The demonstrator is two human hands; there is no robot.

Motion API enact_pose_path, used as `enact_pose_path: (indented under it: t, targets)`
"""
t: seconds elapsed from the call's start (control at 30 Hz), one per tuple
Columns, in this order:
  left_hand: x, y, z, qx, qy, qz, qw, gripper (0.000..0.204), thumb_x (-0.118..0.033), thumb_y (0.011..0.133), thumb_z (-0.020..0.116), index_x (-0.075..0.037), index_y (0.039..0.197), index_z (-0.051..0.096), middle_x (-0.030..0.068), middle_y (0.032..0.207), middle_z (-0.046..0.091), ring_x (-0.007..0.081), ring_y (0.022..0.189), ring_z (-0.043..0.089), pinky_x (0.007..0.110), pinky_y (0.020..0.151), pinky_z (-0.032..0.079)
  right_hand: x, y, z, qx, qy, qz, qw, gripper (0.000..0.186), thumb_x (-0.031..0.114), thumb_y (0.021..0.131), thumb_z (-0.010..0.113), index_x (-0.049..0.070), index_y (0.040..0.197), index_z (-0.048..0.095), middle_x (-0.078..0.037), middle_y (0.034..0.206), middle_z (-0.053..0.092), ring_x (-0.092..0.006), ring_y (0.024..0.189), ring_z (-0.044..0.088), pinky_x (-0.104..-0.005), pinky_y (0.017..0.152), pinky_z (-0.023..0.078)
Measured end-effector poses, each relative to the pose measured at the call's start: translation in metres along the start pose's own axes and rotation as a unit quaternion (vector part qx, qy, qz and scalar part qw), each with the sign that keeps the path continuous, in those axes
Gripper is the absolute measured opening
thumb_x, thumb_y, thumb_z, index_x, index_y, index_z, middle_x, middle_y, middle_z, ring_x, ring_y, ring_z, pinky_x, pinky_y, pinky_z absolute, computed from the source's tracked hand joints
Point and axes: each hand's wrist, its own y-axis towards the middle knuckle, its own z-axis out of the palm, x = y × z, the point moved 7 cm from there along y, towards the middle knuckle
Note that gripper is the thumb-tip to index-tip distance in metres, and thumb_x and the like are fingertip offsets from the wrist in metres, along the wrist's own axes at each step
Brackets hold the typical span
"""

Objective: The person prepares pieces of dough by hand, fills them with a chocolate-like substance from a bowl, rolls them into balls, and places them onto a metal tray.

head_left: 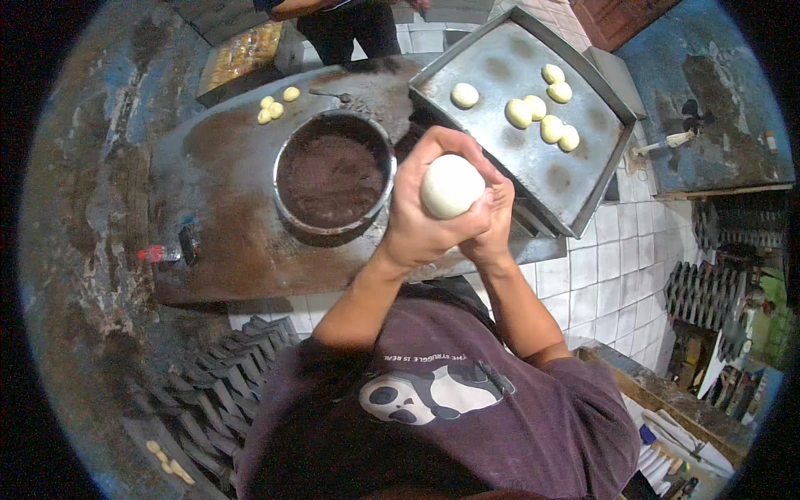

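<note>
The widest thing is the dark worktable (233, 196); at its right end sits the metal tray (596, 108), only partly filled; left of the hands stands the round bowl (387, 171), holding plenty of dark brown filling (333, 179), so that supply looks far from used up.

The left hand (414, 208) wraps around a white dough ball (451, 187), its thumb and fingers curled into a ring through which the smooth top bulges; the right hand (493, 225) presses in close from the other side, but its fingers are mostly hidden, so I cannot tell how far they are bent; the dough ball is just right of the bowl, near the tray; its top shows no seam, while whether it is closed underneath is hidden.

Seven pale yellow balls (518, 113) already lie on the tray, most of them touching; four little balls (276, 110) remain on the table behind the bowl, near a spoon (329, 95); the work seems partway along.
</note>
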Motion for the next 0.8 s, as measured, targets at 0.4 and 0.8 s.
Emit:
enact_pose_path:
  t: [0.4, 0.8]
  targets:
    - [0.112, 0.034, 0.031, 0.068, 0.243, -0.019, 0.967, 0.068, -0.012, 0.077, 0.088, -0.009, 0.127, 0.043, 0.0123, 0.094, 0.07, 0.0266, 0.093, 0.076, 0.036, 0.078, 0.058, 0.079, 0.06, -0.081, 0.197, -0.386, 0.051, 0.9, 0.056, 0.016, 0.079, 0.088, 0.004, 0.13, 0.07, -0.01, 0.127, 0.069, -0.019, 0.112, 0.067, -0.0342, 0.091, 0.057]
    - [0.188, 0.049, -0.006, 0.087, 0.595, -0.029, 0.798, 0.12, -0.058, 0.072, 0.083, -0.01, 0.161, 0.018, 0.0194, 0.165, 0.027, 0.0452, 0.156, 0.014, 0.066, 0.124, 0.012, -0.058, 0.106, -0.186, 0.414, -0.625, 0.006, 0.661, 0.061, 0.026, 0.091, 0.074, -0.001, 0.142, 0.054, -0.019, 0.143, 0.056, -0.0354, 0.128, 0.06, -0.0456, 0.107, 0.05]
